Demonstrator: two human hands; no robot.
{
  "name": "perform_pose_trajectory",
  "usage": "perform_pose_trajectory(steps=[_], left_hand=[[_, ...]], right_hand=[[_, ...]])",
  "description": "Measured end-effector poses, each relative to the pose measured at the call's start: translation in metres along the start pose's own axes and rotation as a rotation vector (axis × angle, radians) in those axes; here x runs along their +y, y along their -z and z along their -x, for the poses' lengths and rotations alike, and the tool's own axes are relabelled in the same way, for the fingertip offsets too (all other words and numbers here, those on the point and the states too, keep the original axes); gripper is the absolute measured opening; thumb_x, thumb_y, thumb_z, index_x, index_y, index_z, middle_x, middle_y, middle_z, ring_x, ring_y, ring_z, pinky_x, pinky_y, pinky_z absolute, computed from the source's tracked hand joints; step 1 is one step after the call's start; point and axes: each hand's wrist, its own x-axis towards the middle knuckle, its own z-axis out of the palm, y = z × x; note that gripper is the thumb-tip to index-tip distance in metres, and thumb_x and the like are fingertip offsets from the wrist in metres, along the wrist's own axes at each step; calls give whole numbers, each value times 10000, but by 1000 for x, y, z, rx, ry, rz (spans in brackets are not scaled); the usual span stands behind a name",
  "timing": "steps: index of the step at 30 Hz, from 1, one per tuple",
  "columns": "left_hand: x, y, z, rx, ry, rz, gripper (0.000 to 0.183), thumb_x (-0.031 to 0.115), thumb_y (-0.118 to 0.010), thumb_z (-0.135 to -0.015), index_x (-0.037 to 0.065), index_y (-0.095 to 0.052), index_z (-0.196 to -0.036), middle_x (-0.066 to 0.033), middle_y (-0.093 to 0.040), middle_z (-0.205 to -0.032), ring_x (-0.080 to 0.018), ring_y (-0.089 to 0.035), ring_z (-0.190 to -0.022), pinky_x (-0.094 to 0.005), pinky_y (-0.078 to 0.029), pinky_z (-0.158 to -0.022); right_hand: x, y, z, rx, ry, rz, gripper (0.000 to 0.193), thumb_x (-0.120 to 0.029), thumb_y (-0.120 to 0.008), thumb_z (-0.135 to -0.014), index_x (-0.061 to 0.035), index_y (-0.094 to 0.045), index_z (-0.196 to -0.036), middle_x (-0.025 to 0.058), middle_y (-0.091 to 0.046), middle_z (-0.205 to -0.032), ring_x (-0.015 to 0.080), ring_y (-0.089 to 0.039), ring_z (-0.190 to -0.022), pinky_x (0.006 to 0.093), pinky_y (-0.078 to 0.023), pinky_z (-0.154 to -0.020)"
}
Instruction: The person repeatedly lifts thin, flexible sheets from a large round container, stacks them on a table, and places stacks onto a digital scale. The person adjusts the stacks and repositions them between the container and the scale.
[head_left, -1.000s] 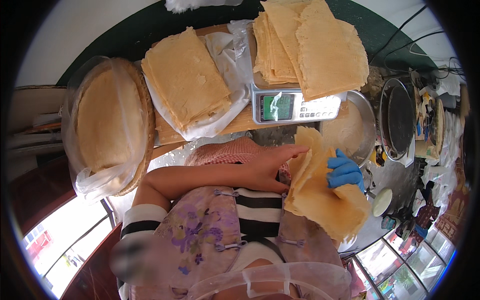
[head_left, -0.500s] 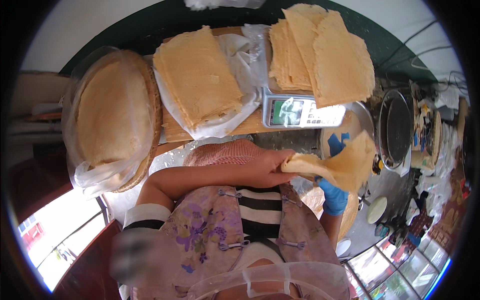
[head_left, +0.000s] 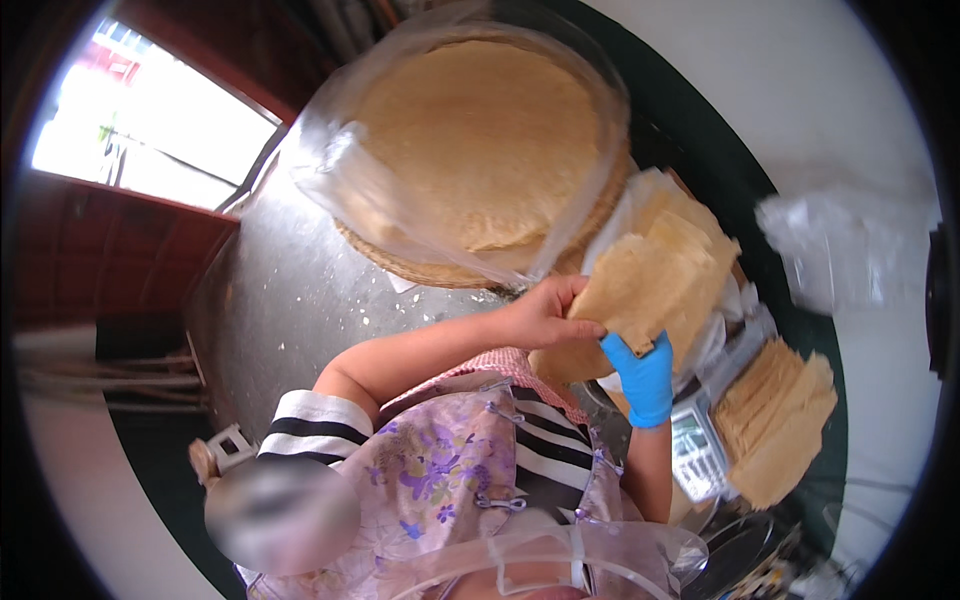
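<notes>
My left hand [head_left: 552, 314], bare, pinches the left edge of a folded, tan, thin pancake [head_left: 632, 278]. My right hand [head_left: 642, 382], in a blue glove, grips its lower edge with thumb and fingers. The folded pancake is held nearly flat in front of a stack of folded pancakes [head_left: 705, 232], partly hiding that stack. Another tan flap [head_left: 565, 362] hangs below my left hand; whether it belongs to the same piece I cannot tell. A large round stack of pancakes [head_left: 480, 140] under clear plastic lies beyond my left hand on a woven tray [head_left: 385, 262].
To the right stands a digital scale [head_left: 698, 455] with more folded pancakes [head_left: 778, 425] on it. A clear plastic bag [head_left: 825, 250] is by the wall. Speckled grey floor [head_left: 275, 310] lies left of my left arm, with a reddish panel [head_left: 110, 255] beyond.
My view has turned left, toward the round stack. The pancake, loosely bunched at the right before, is now folded flatter and held by the table stack. Both hands still hold it.
</notes>
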Motion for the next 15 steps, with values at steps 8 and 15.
perform_pose_trajectory(steps=[8,15], left_hand=[[106,194,90,270,0,-1708,824,472,-748,-686,42,-425,-1310,-164,-586,-1157,-315,-513,-1160,-536,-232,-1066],[111,240,174,259,1163,-1991,83,97,-663,-672,118,-648,-751,-18,-642,-787,-202,-577,-965,-541,-198,-1072]], right_hand=[[-80,-120,-178,-179,91,-77,289,-104,-650,-823,14,-604,-1083,63,-642,-997,148,-619,-858,273,-514,-752],[-12,-266,-313,-564,-126,419,412,-263,-691,-751,67,-634,-991,136,-655,-965,210,-624,-824,321,-507,-731]])
